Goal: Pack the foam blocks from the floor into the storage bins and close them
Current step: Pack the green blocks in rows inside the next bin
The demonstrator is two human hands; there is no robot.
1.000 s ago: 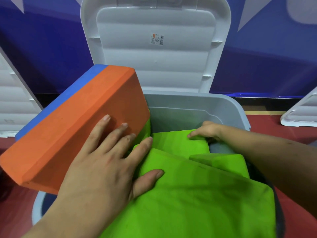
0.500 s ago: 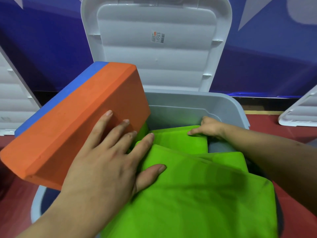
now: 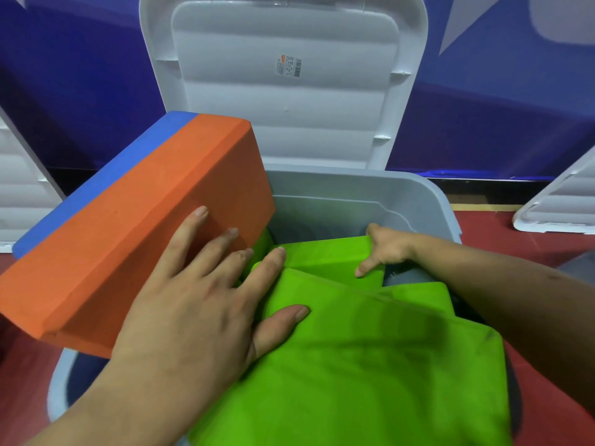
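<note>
Your right hand now grips, rather than merely touches, the small green foam block at the grey plastic storage bin's far wall, while your flat left hand still braces the tilted orange-and-blue foam block over the left rim, so you are still fitting blocks in.

Sticker on inner face of raised lid, well above and beyond right hand gripping green block, farther still from left hand. Orange patch, barcode; print too small to read.
</note>
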